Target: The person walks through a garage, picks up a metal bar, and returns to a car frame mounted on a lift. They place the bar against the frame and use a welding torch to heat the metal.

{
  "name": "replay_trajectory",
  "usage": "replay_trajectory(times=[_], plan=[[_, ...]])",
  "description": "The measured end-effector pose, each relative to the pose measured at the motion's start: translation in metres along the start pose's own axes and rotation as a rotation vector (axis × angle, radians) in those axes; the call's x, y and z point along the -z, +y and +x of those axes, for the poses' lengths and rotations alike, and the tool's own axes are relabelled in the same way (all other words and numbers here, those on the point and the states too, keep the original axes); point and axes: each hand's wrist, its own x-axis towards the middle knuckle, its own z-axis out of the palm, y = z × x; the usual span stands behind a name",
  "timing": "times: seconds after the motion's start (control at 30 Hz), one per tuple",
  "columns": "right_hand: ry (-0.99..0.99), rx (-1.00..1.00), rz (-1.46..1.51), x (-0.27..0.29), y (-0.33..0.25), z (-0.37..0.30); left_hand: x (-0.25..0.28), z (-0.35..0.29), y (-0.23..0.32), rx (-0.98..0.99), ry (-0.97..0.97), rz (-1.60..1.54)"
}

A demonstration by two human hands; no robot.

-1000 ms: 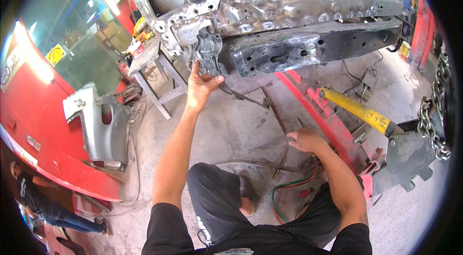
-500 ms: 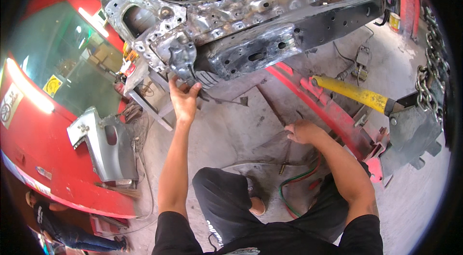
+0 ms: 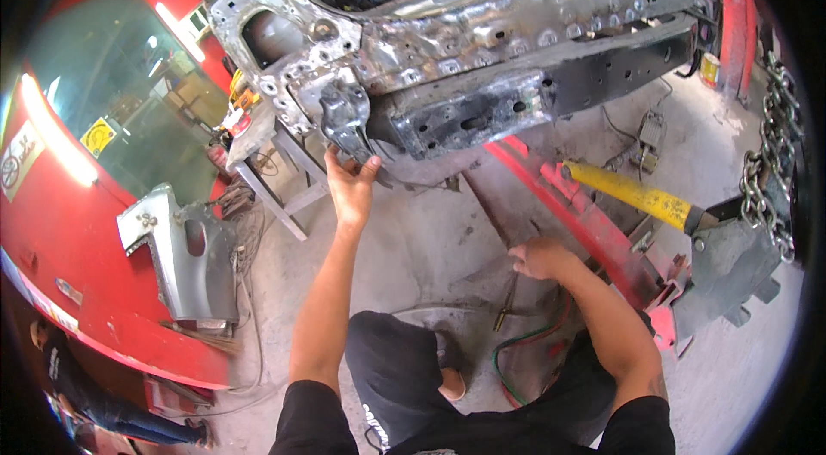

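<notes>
A bare-metal car body section point(image 3: 482, 38) stretches across the top, with weld marks and holes along its sill. At its lower left corner sits a dented metal bracket point(image 3: 346, 111). My left hand point(image 3: 351, 193) grips the bracket's lower edge, thumb on one side and fingers on the other. Lower and to the right, my right hand point(image 3: 546, 259) is closed with fingers curled; what is inside it is hidden. Just below those fingers a thin rod with a brass-coloured end point(image 3: 501, 319) slants over the floor; whether the hand holds it is unclear.
A black beam point(image 3: 619, 68) runs beneath the sill. To the right are a red frame rail point(image 3: 594, 227), a yellow cylinder point(image 3: 632, 193) and a hanging chain point(image 3: 779, 145). Hoses point(image 3: 508, 352) lie near my feet. A silver fender point(image 3: 194, 261) leans at left; a person point(image 3: 95, 386) is beyond.
The whole view has shifted, so the car body and bracket appear farther right and lower. My left hand stays at the bracket, and my right hand keeps its closed pose.
</notes>
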Motion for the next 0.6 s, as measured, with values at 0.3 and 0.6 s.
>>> replay_trajectory(times=[0.3, 0.6], plan=[[-0.006, -0.001, -0.020, -0.010, 0.006, 0.001, 0.017, -0.018, 0.004, 0.021, -0.094, 0.078], [-0.024, -0.058, -0.021, 0.009, 0.010, -0.024, 0.062, -0.115, -0.058, 0.136, -0.188, 0.161]])
